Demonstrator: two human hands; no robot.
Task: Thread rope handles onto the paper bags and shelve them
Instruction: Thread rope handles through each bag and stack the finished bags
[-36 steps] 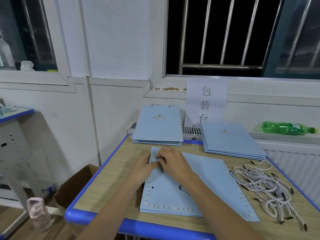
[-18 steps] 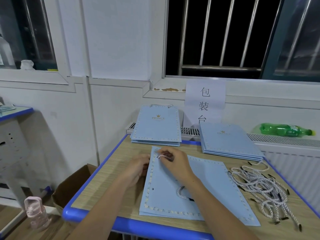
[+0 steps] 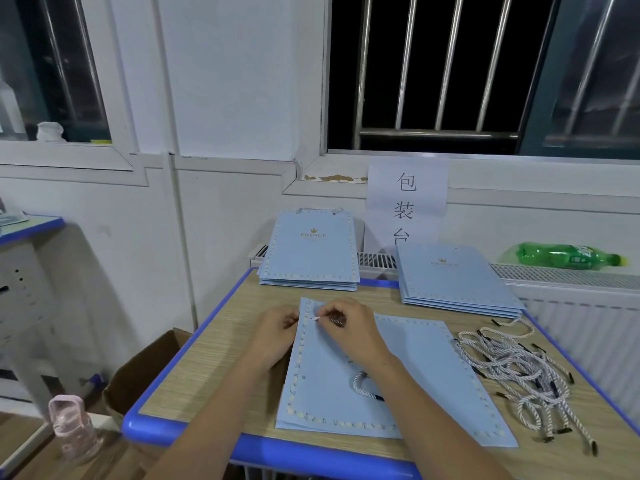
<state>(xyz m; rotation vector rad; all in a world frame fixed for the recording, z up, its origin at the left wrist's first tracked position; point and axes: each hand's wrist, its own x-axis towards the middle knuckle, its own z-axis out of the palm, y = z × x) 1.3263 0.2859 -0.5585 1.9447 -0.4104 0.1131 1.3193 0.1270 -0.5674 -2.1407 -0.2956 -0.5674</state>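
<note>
Rope tip, pinched in right hand, now points leftward at bag edge; left hand grips that edge, unchanged.

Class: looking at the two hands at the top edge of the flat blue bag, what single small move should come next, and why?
Probably push the rope tip through the punched hole near the bag's top left corner. The right hand pinches the rope end there, the left hand steadies the bag's edge, and the rest of the rope lies loose on the bag.
</note>
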